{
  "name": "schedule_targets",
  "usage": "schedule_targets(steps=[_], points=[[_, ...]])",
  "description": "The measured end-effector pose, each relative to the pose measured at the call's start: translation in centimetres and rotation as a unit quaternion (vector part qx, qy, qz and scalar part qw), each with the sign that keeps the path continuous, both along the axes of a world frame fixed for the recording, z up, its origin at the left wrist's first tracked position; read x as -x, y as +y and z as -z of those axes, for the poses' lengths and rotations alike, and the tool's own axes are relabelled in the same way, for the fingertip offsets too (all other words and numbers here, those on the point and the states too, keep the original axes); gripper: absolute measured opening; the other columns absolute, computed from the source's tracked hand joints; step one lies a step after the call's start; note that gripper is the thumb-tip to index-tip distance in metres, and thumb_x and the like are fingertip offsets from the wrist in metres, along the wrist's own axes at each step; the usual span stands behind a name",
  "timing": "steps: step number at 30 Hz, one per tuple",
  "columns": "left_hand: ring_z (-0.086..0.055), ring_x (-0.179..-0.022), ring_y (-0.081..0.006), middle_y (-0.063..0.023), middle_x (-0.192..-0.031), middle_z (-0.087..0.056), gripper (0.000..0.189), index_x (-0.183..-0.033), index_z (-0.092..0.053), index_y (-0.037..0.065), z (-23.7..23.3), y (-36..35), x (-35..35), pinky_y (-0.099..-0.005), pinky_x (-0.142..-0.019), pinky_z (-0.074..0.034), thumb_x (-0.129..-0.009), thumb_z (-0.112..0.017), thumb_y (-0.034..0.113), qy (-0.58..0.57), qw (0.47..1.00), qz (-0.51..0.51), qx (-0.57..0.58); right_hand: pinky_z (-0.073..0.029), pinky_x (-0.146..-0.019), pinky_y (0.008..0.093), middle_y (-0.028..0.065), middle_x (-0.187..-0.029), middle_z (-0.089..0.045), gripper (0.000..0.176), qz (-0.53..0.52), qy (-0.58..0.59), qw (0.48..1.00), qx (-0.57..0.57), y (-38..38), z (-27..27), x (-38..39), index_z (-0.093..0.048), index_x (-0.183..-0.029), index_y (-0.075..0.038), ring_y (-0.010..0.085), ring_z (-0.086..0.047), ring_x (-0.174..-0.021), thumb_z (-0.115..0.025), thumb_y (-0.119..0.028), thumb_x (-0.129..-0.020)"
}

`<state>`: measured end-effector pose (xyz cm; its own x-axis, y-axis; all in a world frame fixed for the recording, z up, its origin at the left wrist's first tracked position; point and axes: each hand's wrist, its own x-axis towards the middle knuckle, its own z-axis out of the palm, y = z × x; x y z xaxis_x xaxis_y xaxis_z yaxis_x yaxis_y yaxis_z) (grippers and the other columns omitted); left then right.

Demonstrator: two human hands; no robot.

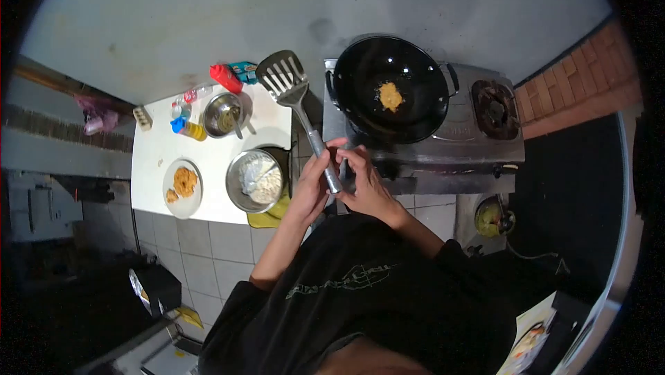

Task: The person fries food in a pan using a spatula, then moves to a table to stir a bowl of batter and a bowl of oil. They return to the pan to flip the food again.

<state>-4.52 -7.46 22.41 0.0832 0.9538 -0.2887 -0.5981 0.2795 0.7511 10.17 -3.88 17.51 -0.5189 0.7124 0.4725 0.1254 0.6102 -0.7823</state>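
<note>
My left hand [312, 186] is closed around the handle of a slotted metal turner [316, 141], whose blade points up and away to the left. Close beside the handle's end is my right hand [370, 191], its fingers bent and its thumb apart from them, with a dark gap between. Beyond my hands, a black wok [422, 122] sits on the stove, and a golden-brown fritter [390, 97] lies in its bottom.
On the white table [208, 217] at left are a steel bowl of pale batter [260, 180], a plate [196, 210] with fried pieces, a smaller steel bowl [216, 108], a red bottle [226, 78] and a yellow bottle [194, 130]. A second burner [496, 110] is at right.
</note>
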Motion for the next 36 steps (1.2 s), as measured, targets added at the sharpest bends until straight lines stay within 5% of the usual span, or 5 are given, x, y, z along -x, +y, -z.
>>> schedule_targets(steps=[6,13,20,29,36], points=[[-0.049,-0.118,-0.0157,-0.0058,-0.130,-0.047,0.057,-0.147,-0.032,0.008,0.4,2.2,-10.3,-0.0302,-0.100,-0.040,-0.100,-0.044,0.038,0.055,0.998,0.025,-0.030,-0.039,-0.088,0.0472,0.0175,-0.115,-0.046,0.085,0.024,0.010,0.991,-0.134,3.7,1.4,-8.0,-0.032,-0.140,-0.010,0.0344,-0.048,-0.103,-0.078,-0.024,-0.069],[-0.032,-0.134,-0.0209,-0.0078,-0.145,-0.034,0.069,-0.152,-0.018,0.009,0.7,5.0,-17.0,-0.0343,-0.112,-0.023,-0.099,-0.041,0.047,0.171,0.976,0.084,-0.107,-0.048,-0.078,0.0430,0.0185,-0.108,-0.058,0.050,0.028,0.126,0.980,-0.149,5.7,0.9,-15.0,-0.045,-0.132,-0.006,0.0340,-0.058,-0.091,-0.061,-0.026,-0.090],[-0.029,-0.138,-0.0225,-0.0118,-0.151,-0.028,0.072,-0.151,-0.017,0.004,0.6,7.3,-20.5,-0.0347,-0.113,-0.022,-0.099,-0.038,0.051,0.186,0.974,0.100,-0.076,-0.052,-0.078,0.0383,0.0152,-0.102,-0.062,0.035,0.121,0.170,0.974,-0.090,6.7,-1.9,-18.0,-0.059,-0.119,-0.005,0.0302,-0.062,-0.090,-0.064,-0.006,-0.084],[-0.055,-0.093,-0.0116,-0.0043,-0.103,-0.061,0.041,-0.126,-0.054,0.002,1.4,3.4,-14.6,-0.0253,-0.084,-0.044,-0.101,-0.047,0.034,0.293,0.943,0.139,-0.078,-0.050,-0.076,0.0323,0.0110,-0.091,-0.064,0.020,0.157,0.218,0.963,0.028,7.4,-3.0,-17.4,-0.060,-0.109,0.001,0.0195,-0.063,-0.084,-0.057,0.002,-0.089],[-0.055,-0.082,-0.0105,-0.0024,-0.094,-0.063,0.034,-0.113,-0.060,0.003,4.6,2.3,-5.9,-0.0237,-0.074,-0.044,-0.099,-0.051,0.033,0.369,0.921,0.127,-0.009,-0.056,-0.072,0.0307,0.0147,-0.088,-0.065,0.020,0.234,0.270,0.911,0.204,9.0,-1.9,-15.8,-0.056,-0.112,0.005,0.0163,-0.064,-0.074,-0.052,-0.009,-0.098]])
